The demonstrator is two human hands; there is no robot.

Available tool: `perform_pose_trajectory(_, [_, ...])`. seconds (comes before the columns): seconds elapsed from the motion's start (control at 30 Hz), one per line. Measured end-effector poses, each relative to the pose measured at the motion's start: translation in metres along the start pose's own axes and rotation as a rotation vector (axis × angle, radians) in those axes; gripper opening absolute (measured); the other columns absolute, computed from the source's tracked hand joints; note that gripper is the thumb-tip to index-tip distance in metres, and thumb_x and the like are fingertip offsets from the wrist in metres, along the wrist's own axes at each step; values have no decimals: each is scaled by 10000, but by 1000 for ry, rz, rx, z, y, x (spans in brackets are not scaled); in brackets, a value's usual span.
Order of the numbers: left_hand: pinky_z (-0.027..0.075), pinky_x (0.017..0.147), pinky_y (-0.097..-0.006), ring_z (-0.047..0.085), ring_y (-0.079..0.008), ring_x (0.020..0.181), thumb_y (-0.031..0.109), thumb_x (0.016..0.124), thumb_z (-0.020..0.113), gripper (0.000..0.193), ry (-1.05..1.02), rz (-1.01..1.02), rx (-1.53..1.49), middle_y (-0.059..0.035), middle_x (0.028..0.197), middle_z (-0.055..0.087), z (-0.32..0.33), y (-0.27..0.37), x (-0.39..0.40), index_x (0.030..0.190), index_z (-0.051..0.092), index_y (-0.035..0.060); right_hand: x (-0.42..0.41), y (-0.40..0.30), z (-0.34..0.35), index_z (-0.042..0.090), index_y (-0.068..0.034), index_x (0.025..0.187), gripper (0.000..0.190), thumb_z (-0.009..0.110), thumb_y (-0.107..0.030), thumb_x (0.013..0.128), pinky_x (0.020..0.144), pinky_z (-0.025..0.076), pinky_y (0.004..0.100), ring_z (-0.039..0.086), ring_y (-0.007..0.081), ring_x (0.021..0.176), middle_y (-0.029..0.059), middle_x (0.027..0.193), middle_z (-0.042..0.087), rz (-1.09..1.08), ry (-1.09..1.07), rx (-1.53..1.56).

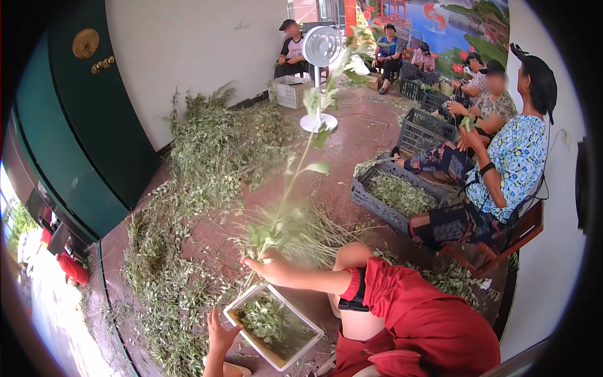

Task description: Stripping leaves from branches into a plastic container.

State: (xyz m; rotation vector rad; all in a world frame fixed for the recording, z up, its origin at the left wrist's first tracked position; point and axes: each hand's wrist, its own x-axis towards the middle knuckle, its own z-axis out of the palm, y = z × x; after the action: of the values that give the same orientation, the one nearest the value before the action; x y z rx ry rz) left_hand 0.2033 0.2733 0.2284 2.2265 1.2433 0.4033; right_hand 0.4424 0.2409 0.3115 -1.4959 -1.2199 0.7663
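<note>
My right hand (pixel 264 264), at the end of a red sleeve, grips the lower end of a long leafy stem (pixel 297 169). The stem rises towards the top of the view, and its upper leaves are blurred. Low in the view, my left hand (pixel 221 332) has its fingers apart and nothing between them; its thumb is at the near left rim of a white-rimmed rectangular bin (pixel 301 315). Green leaves (pixel 266 318) lie inside the bin. Just beyond my right hand, a bundle of thin, mostly bare stalks (pixel 325 235) is spread on the floor.
A large heap of leafy stems (pixel 207 141) runs down the left floor. A white standing fan (pixel 322 47) is ahead. At right, a person in a flowered shirt (pixel 511 160) sits beside a dark plastic crate (pixel 377 202) of leaves; several others sit beyond. A green door (pixel 103 118) stands left.
</note>
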Motion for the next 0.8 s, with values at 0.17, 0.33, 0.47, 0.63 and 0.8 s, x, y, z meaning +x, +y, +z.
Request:
perform_pose_trajectory(0.17, [371,758,-302,476,-206,863,40,607,599,392,-117,39,-580,-131,919,504,7,-11,15,972,464,-10,0,1,8,497,22,865,479,417,-433,739,528,379,318,493,233,512,120,567,510,59,-128,-216])
perform_pose_trajectory(0.33, [385,751,-264,497,-163,842,-35,675,505,222,-211,84,-483,-111,890,525,13,5,15,896,478,-41,-5,-25,3,454,51,816,520,387,-459,744,578,387,338,510,278,590,196,654,512,142,-187,-261])
perform_pose_trajectory(0.47, [415,652,-230,518,-118,689,-61,675,490,136,-250,11,-497,-78,744,547,18,6,21,806,515,-37,3,-10,15,456,36,751,465,410,-426,748,522,376,354,493,278,527,180,528,480,8,-55,-185])
perform_pose_trajectory(0.63, [410,604,-209,495,-98,610,-29,709,465,90,-228,36,-571,-53,685,541,19,14,24,779,522,-33,9,0,28,481,11,722,374,462,-362,738,551,375,356,484,269,540,170,559,474,-147,-77,11])
perform_pose_trajectory(0.8, [412,587,-207,494,-91,606,19,739,451,77,-213,36,-647,-37,661,537,19,11,28,748,512,-27,16,6,35,499,12,730,318,426,-295,770,482,366,342,478,200,473,145,529,469,-283,-10,-104])
